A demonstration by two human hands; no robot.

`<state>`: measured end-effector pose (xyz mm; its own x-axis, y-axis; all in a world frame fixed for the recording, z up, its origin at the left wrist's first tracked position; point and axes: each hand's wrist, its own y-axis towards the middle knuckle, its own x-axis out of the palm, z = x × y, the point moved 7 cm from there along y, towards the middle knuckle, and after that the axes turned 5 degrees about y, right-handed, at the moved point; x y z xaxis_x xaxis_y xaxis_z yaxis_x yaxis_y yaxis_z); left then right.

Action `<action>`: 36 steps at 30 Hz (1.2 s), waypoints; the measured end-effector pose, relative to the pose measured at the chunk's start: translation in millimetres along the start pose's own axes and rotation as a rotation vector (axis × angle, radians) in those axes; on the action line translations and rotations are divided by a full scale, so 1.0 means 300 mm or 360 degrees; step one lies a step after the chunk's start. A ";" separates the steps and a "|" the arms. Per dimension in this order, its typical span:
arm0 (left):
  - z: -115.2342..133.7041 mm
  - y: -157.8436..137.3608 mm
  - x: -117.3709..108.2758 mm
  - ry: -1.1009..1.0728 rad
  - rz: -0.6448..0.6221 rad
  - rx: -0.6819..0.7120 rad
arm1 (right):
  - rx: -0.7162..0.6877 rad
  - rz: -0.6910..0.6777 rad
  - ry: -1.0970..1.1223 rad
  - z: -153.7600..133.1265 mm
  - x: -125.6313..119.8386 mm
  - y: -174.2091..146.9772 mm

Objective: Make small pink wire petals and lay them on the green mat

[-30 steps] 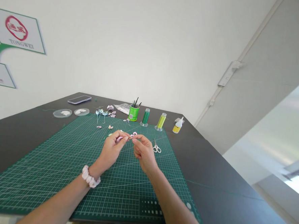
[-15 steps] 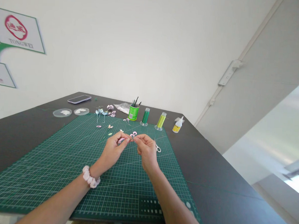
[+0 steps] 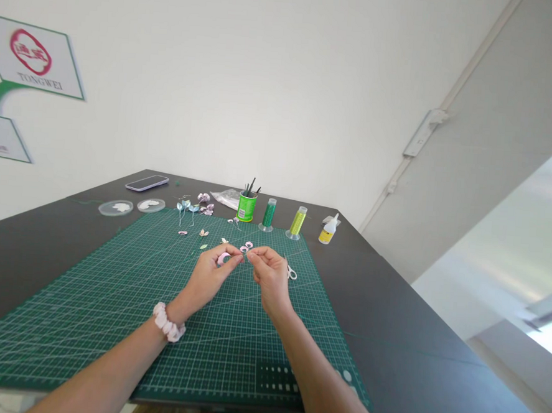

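Above the green cutting mat (image 3: 125, 297) my left hand (image 3: 212, 271) and my right hand (image 3: 268, 271) face each other, fingertips nearly touching. Both are closed in a pinch; whatever lies between the fingertips is too small to make out. A pink petal-like piece (image 3: 223, 259) shows in the gap between my left thumb and forefinger; I cannot tell if it is held or lies behind. Small pink-white petal pieces (image 3: 246, 247) appear just beyond the fingertips. White-handled scissors (image 3: 292, 273) lie beside my right hand, partly hidden by it.
Loose petals (image 3: 203, 233), pale blue wired flowers (image 3: 185, 207) and purple flowers (image 3: 205, 208) lie toward the back. Behind them stand a green can of tools (image 3: 246, 208), a green thread spool (image 3: 268, 215), a yellow-green spool (image 3: 297, 223) and a glue bottle (image 3: 328, 231). Shallow dishes (image 3: 115, 208) and a phone (image 3: 147, 183) sit left.
The fingertips have drawn very slightly apart, with my left hand a little changed in angle. The things on the table have stayed put.
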<state>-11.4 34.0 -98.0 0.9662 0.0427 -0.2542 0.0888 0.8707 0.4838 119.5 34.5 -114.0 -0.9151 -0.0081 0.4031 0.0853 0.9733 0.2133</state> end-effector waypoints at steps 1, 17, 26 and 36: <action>-0.001 0.000 -0.001 -0.0006 0.0003 -0.0003 | 0.0000 -0.0001 -0.0001 0.000 0.000 0.000; -0.004 -0.001 -0.003 -0.0148 0.0027 -0.0016 | -0.0059 0.0009 -0.0021 -0.010 -0.013 0.001; 0.007 -0.003 0.002 -0.0021 0.0015 0.0004 | -0.0114 -0.0011 -0.0061 -0.014 -0.014 -0.003; -0.005 -0.004 0.001 0.0016 0.0020 -0.0014 | -0.0119 -0.0033 -0.0072 -0.011 -0.012 -0.005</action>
<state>-11.6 33.6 -99.9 0.9648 0.0585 -0.2563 0.0744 0.8743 0.4796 124.1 32.4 -112.7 -0.9336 -0.0161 0.3579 0.0938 0.9532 0.2876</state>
